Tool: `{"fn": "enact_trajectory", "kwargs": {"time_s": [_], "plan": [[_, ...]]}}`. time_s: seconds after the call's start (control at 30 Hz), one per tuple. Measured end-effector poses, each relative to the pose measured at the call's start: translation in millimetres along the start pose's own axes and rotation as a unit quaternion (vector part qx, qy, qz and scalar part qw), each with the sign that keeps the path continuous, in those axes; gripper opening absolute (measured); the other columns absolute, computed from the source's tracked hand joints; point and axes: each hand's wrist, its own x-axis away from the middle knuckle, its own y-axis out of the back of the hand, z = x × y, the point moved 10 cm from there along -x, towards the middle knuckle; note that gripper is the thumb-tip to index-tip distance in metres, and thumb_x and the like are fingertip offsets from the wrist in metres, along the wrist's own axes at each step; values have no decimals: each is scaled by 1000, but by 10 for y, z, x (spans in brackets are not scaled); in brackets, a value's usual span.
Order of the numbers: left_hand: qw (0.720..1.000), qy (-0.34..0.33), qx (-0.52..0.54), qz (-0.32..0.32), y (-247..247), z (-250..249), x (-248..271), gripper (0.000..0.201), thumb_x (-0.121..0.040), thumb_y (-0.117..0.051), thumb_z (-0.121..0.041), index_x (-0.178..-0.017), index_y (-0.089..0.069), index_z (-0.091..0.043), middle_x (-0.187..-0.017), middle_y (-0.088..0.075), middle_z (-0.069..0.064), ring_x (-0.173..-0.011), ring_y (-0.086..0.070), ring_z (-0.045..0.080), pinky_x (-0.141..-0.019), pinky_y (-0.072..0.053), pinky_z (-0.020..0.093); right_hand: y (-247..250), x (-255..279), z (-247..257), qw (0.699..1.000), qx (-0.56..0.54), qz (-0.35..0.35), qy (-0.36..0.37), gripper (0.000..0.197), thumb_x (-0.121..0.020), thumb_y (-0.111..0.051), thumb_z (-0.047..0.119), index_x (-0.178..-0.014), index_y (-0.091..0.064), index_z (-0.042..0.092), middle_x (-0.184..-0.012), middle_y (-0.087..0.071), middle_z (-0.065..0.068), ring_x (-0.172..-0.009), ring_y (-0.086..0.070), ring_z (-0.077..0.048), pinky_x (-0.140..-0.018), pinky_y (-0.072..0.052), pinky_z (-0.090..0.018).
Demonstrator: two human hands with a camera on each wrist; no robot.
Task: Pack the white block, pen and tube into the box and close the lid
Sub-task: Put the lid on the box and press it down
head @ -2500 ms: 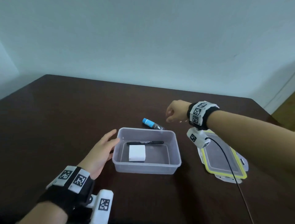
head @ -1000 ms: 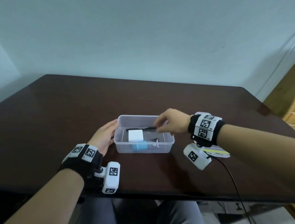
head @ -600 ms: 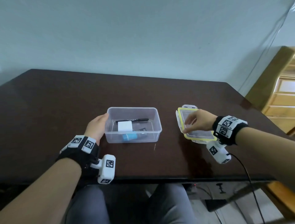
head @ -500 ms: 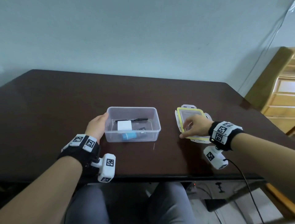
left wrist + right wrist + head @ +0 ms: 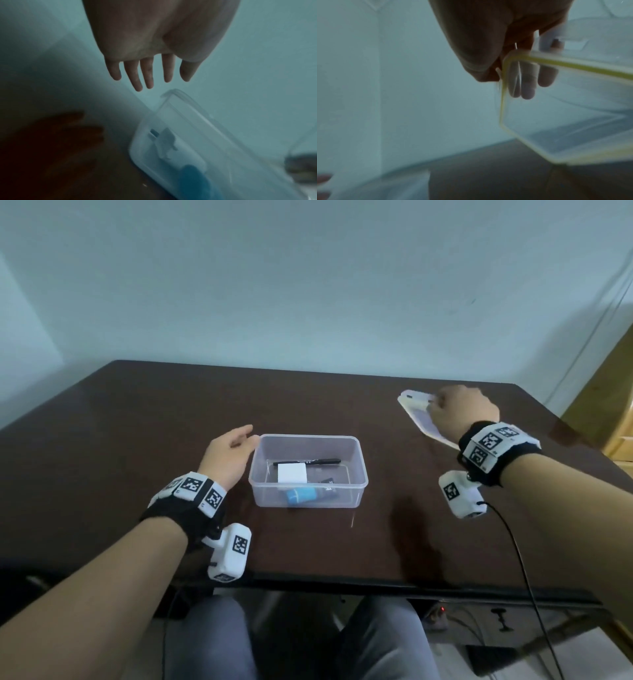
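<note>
The right hand (image 5: 460, 414) grips the lid (image 5: 416, 407) by one edge, lifted at far right. The lid looks light, thin and a bit slick. The left hand (image 5: 227, 455) rests open beside the box (image 5: 308, 499), holding nothing.

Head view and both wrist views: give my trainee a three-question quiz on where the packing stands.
1. True or false: the lid already sits on the box.
2. Which hand grips the lid? A) left hand B) right hand
3. Fill in: the white block, pen and tube all lie inside the ____.

Key: 1 false; 2 B; 3 box.
</note>
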Motion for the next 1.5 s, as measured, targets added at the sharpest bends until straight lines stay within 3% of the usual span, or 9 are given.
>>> {"fn": "enact_trajectory", "kwargs": {"time_s": [0.1, 0.27, 0.4, 0.57, 0.67, 0.8, 1.0, 1.13, 1.5], "plan": [[997, -66, -48, -18, 78, -218, 49, 36, -98, -63, -23, -133, -70, -20, -134, -66, -3, -127, -60, 15, -104, -42, 28, 388, -239, 36, 984, -171, -50, -16, 33, -89, -42, 24, -96, -71, 9, -92, -72, -15, -78, -68, -34, -74, -58, -41], [987, -93, -3, -131, 426, -568, -17, 25, -97, -62, -22, -117, -76, -16, -114, -74, 2, -105, -67, 14, -92, -47, 24, 695, -265, 643, 867, -499, 23, 2, 18, -95, -55, 14, -106, -68, 7, -86, -74, -12, -62, -69, -21, -57, -52, -30], [987, -19, 157, -35, 227, -581, -210, 36, -99, -62, -27, -133, -64, -16, -114, -74, 5, -95, -72, 20, -85, -60, 37, 281, -97, 1121, 824, -540, 168, 13, 12, -92, -61, 7, -102, -68, 4, -77, -74, -12, -59, -69, -23, -57, -49, -31], [973, 42, 227, 2, 83, -234, -114, 31, -94, -67, 0, -123, -62, -8, -90, -72, 9, -52, -73, 7, -54, -62, 27, -318, -1, 1150, 841, -501, 203, 6, 22, -93, -64, 12, -108, -68, -4, -65, -68, -12, -49, -61, -22, -48, -55, -27], [959, 89, 268, 1, 65, 27, -72, 43, -95, -66, 1, -137, -57, 3, -113, -74, 24, -57, -76, 8, -55, -62, 25, -622, 92, 997, 858, -445, 255, -13, 34, -88, -70, 31, -105, -72, 2, -75, -61, -11, -60, -58, -24, -61, -55, -36], [961, 98, 259, -14, 55, 101, -29, 58, -92, -70, 0, -146, -49, 2, -117, -72, 24, -66, -77, 14, -53, -61, 25, -852, 387, 899, 845, -415, 338, -11, 36, -86, -75, 20, -116, -62, 4, -92, -66, -14, -64, -66, -24, -52, -58, -32], [999, 20, 18, -33, 158, 10, -72, 53, -84, -77, -22, -136, -67, -16, -97, -73, 9, -82, -70, 19, -62, -59, 33, -1006, 488, 709, 868, -420, 262, -21, 50, -77, -83, 13, -121, -63, 0, -87, -61, -8, -58, -65, -16, -45, -56, -24], [997, 73, 35, -19, 78, 221, -9, 45, -82, -78, -25, -126, -70, -23, -98, -72, 6, -78, -66, 18, -59, -56, 32, -1021, 534, 704, 879, -411, 242, 15, 44, -82, -79, 9, -122, -65, -2, -83, -63, -11, -44, -62, -3, -42, -50, -17], [994, 81, 62, -30, 122, 372, 83, 28, -88, -76, -32, -112, -80, -18, -101, -77, -2, -96, -72, 15, -64, -63, 34, -1053, 554, 747, 902, -383, 182, 81, 46, -92, -67, 28, -134, -63, 11, -92, -70, -10, -63, -66, -10, -49, -50, -12]]}}
